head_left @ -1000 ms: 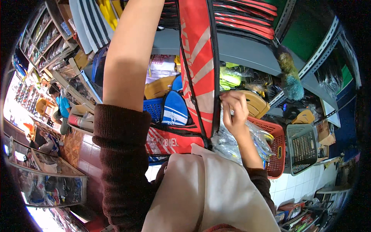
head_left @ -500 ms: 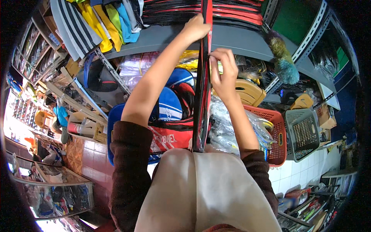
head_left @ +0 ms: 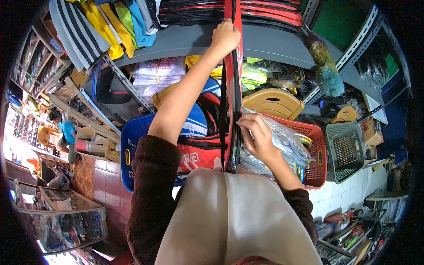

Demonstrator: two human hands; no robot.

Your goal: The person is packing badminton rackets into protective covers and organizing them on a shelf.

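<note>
A slim red and black bag (head_left: 232, 92) stands on edge in front of me, reaching from the shelf down to my lap. Near its top, my left hand (head_left: 226, 36) is closed around the edge. Lower down, my right hand (head_left: 258, 137) pinches at the black zipper edge on the bag's right side; the zipper pull itself is hidden by the fingers. A gap shows along the bag's black edging. Behind it, a blue basket (head_left: 128, 145) holds a red bag (head_left: 198, 154) with white stripes and a round blue and white item (head_left: 194, 121).
Similar flat red and black bags (head_left: 269, 15) lie stacked on the grey shelf (head_left: 274, 42). Folded clothes (head_left: 108, 26) hang over it at left. A red basket (head_left: 314, 152) with plastic-wrapped goods and a grey crate (head_left: 346, 152) stand at right. A fluffy duster (head_left: 327, 66) hangs nearby.
My right hand has slid down along the bag's edge toward my lap. My left hand stays near the top, slightly lower. More of the bag's red side shows.
</note>
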